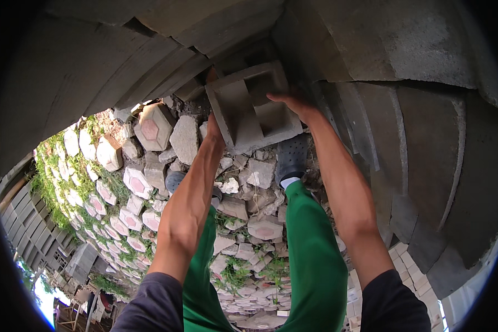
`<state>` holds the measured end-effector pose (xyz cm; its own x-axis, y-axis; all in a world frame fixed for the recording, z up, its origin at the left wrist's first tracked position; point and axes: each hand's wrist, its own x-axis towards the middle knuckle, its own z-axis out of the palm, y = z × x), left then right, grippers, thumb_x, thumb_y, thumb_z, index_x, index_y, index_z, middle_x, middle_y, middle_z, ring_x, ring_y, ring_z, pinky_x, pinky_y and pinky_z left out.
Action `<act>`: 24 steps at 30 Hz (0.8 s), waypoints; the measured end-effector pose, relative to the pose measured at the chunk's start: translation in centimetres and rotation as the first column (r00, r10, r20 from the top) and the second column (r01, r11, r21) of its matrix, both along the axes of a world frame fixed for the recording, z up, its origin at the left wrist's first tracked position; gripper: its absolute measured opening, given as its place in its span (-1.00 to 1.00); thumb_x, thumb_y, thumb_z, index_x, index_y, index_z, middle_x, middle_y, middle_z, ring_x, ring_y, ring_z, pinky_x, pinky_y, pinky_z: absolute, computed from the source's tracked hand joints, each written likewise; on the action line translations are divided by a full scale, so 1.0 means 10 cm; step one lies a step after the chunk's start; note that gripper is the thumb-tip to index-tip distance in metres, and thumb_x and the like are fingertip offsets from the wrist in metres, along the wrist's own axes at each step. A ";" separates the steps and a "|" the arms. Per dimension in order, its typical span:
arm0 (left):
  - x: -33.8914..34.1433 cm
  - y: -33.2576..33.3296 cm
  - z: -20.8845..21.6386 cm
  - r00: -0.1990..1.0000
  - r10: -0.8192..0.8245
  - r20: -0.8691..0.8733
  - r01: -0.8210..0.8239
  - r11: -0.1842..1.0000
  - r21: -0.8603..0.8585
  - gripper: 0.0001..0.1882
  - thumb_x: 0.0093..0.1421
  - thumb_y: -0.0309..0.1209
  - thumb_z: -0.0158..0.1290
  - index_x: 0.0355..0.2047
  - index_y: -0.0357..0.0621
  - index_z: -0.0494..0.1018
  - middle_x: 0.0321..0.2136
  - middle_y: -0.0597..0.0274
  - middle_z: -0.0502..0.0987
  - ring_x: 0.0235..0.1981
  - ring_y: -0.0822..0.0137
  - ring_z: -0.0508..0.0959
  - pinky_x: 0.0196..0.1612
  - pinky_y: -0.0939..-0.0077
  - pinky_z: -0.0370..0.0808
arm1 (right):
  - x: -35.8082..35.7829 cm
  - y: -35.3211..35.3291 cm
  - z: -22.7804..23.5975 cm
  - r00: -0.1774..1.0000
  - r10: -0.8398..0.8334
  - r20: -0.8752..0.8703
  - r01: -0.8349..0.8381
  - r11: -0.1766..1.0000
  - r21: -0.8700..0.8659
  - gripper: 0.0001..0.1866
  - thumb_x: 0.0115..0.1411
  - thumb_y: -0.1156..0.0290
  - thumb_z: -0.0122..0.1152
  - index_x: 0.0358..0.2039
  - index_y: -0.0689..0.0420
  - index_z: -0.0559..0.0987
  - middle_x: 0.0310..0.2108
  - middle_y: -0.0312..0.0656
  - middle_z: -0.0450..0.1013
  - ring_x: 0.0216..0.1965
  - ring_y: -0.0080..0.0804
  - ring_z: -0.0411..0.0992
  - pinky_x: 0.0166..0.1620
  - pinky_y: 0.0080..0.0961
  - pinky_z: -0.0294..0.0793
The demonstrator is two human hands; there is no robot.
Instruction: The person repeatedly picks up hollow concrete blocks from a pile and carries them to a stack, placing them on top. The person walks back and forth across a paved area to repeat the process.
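Note:
A grey hollow concrete block point(235, 113) is between my two hands, its two cavities facing up toward me. It is slightly tilted, above the rubble near my feet. My left hand point(214, 128) grips its left side, with most of the fingers hidden behind the block. On the right side, my right hand point(294, 105) clasps the block, its thumb stretched over the upper edge and the other fingers out of sight. Close behind the block, another dark block point(246, 57) sits in shadow at the corner of the stacks.
Tall stacks of grey concrete blocks rise on the left point(105, 66) and the right point(426, 138). Uneven hexagonal pavers point(138, 182), broken stones and grass cover the ground. My right shoe point(291, 157) stands just below the block. More stacked blocks point(33, 221) stand at far left.

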<state>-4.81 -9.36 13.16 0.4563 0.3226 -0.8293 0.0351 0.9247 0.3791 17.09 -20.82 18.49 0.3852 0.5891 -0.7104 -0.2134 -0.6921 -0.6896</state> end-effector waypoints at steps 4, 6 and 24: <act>0.09 -0.11 -0.04 0.989 0.091 0.119 -0.088 0.996 -0.027 -0.51 0.30 -0.15 -0.28 0.04 -0.27 0.29 -0.13 0.05 0.46 -0.16 0.17 0.50 -0.10 0.26 0.49 | 0.09 0.10 -0.17 0.992 0.074 0.106 -0.070 0.997 -0.045 -0.14 -0.06 0.00 0.31 0.14 0.29 0.25 0.15 0.03 0.22 0.19 -0.20 0.16 0.18 -0.39 0.14; 0.14 -0.18 -0.10 0.984 0.106 0.141 -0.103 0.994 -0.026 -0.51 0.30 -0.14 -0.29 0.06 -0.26 0.27 -0.11 0.04 0.44 -0.14 0.15 0.49 -0.09 0.24 0.48 | 0.14 0.08 -0.31 0.979 0.122 0.165 -0.110 0.991 -0.077 -0.20 -0.03 0.00 0.28 0.10 0.29 0.30 0.11 0.04 0.27 0.15 -0.17 0.22 0.14 -0.38 0.19; 0.00 -0.36 0.15 0.878 -0.116 -0.464 0.409 0.684 0.604 -0.44 0.01 -0.48 0.12 0.05 -0.33 0.26 -0.17 -0.01 0.52 -0.15 0.19 0.52 -0.06 0.45 0.40 | -1.06 -0.63 0.12 0.555 -0.686 -0.472 0.741 0.664 -0.094 -0.11 0.01 0.33 0.38 0.25 0.11 0.03 0.23 -0.08 0.05 0.30 -0.10 -0.06 0.20 0.12 0.05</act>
